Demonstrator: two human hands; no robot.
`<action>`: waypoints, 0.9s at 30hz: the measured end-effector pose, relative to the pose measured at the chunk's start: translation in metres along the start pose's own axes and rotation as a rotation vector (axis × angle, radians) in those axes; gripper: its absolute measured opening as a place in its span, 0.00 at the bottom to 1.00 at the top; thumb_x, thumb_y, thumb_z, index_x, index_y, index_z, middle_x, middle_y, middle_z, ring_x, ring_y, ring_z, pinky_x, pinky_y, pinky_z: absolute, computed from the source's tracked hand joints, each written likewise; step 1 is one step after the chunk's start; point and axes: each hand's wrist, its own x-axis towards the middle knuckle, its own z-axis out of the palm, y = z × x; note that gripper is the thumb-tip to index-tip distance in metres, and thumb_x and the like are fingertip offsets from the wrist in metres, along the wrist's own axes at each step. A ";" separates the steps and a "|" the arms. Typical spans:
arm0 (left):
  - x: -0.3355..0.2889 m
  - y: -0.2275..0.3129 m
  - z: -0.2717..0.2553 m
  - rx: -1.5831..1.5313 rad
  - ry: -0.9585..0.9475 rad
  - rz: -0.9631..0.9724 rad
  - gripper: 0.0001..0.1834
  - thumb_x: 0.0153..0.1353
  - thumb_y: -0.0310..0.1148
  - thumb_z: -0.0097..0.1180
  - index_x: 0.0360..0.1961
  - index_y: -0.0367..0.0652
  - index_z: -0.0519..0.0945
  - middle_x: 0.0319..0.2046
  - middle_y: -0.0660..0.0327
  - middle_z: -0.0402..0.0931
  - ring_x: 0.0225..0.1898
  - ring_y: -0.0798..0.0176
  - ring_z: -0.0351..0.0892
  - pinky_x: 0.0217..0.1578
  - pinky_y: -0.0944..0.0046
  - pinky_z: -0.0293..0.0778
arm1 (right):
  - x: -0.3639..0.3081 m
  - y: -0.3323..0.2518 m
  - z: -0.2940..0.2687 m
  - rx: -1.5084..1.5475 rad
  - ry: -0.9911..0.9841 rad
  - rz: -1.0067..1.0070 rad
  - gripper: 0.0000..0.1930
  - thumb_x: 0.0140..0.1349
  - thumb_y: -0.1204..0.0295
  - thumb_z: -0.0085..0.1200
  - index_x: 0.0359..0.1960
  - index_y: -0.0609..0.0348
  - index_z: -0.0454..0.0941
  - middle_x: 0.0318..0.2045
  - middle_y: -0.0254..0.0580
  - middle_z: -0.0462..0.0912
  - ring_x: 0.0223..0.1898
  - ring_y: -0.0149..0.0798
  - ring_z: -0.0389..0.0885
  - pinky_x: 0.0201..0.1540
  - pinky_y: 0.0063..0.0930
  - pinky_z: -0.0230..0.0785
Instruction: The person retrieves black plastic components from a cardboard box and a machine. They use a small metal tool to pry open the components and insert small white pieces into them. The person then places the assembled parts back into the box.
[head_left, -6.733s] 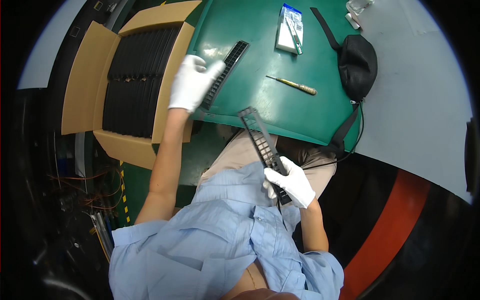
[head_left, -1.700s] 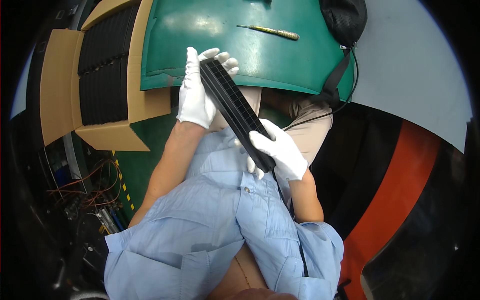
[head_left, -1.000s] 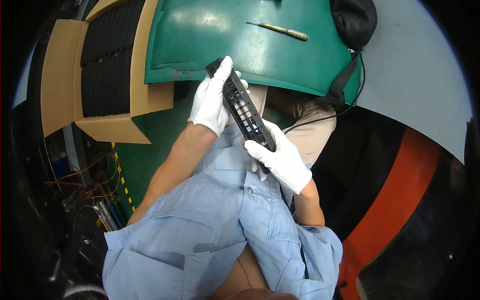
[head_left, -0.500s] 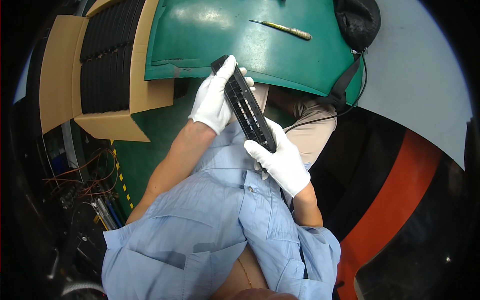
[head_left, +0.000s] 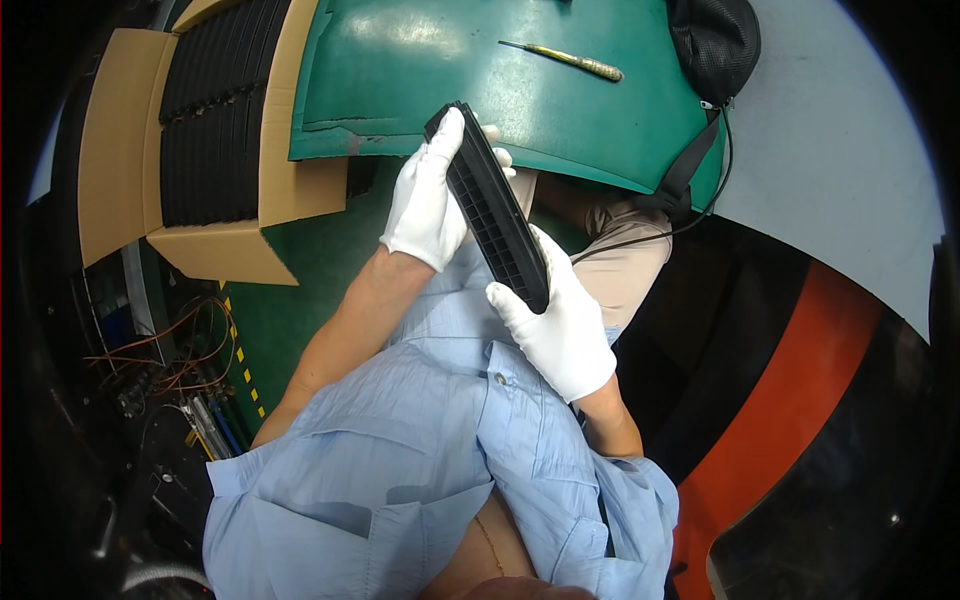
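A long black plastic part with a slatted, grille-like face (head_left: 492, 212) is held up between my two white-gloved hands, slanting from upper left to lower right. My left hand (head_left: 430, 195) grips its far end, thumb along the near side and fingertips showing beyond the opposite edge. Around the near end my right hand (head_left: 562, 325) is closed, with its thumb on the left side and the other fingers mostly hidden behind. The part hangs above my lap, just short of the table edge.
A green-covered table (head_left: 430, 70) lies ahead, with a screwdriver (head_left: 575, 60) on it. At its right stands a black mesh bag (head_left: 715, 50) with a strap and cable. To the left, an open cardboard box (head_left: 120, 150) holds rows of black parts (head_left: 210, 160).
The black part has rolled in my hands, so its long side wall shows more and the gaps in its grid look dark. Both hands keep their hold, nearly in place.
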 end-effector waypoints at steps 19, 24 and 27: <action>0.018 0.014 -0.017 -0.069 0.108 0.052 0.20 0.73 0.47 0.56 0.46 0.37 0.77 0.41 0.57 0.78 0.40 0.60 0.79 0.44 0.58 0.81 | -0.002 0.001 -0.006 0.020 -0.050 0.006 0.43 0.58 0.61 0.68 0.71 0.67 0.59 0.58 0.62 0.78 0.60 0.51 0.80 0.63 0.35 0.70; 0.020 0.013 -0.022 -0.053 0.147 0.034 0.20 0.72 0.47 0.58 0.46 0.37 0.77 0.40 0.56 0.78 0.41 0.59 0.80 0.44 0.57 0.81 | 0.001 0.011 -0.004 0.063 -0.065 0.045 0.44 0.57 0.58 0.69 0.71 0.65 0.61 0.58 0.61 0.79 0.60 0.50 0.80 0.63 0.35 0.70; 0.019 0.013 -0.021 -0.036 0.164 0.044 0.20 0.72 0.46 0.58 0.46 0.36 0.77 0.41 0.56 0.78 0.41 0.58 0.80 0.44 0.57 0.81 | 0.002 0.014 -0.006 0.052 -0.080 0.068 0.44 0.57 0.57 0.69 0.71 0.65 0.62 0.58 0.60 0.79 0.61 0.50 0.80 0.63 0.35 0.70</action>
